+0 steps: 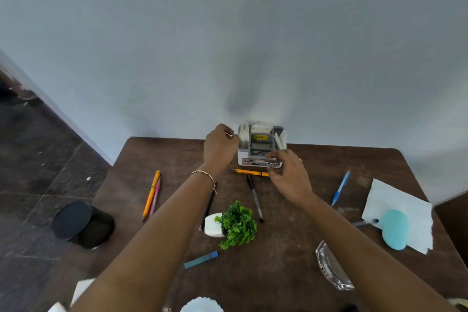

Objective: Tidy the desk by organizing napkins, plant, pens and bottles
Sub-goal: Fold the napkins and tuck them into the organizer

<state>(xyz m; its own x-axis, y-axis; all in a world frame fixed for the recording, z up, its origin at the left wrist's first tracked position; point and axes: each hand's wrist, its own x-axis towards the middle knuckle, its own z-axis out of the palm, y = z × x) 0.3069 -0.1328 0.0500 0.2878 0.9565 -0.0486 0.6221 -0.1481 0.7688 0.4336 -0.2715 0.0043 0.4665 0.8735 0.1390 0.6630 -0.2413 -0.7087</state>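
A white-and-grey plastic desk organizer (262,157) stands at the far edge of the brown wooden table (291,248), against the wall, with folded white napkins (244,134) upright in its left and right compartments. The left hand (219,145) is curled against the organizer's left wall, next to a napkin. Whether it grips anything cannot be told. The right hand (288,175) curls at the organizer's front right corner. Its fingertips are blurred, so its hold cannot be told either. An orange pen (249,172) lies crosswise just in front of the organizer, and a black pen (255,197) runs from it toward the viewer. Nearer than the organizer, a small green plant in a white pot (238,223) lies tipped on its side. Another orange pen (151,194) and a pink pen (155,195) lie together well to the organizer's left. A blue pen (340,189) lies to its right. Farther right is a white paper napkin sheet (400,205) with a turquoise oval object (395,229) on it. A clear glass dish (331,268) and a blue stick (201,259) lie nearest the viewer.
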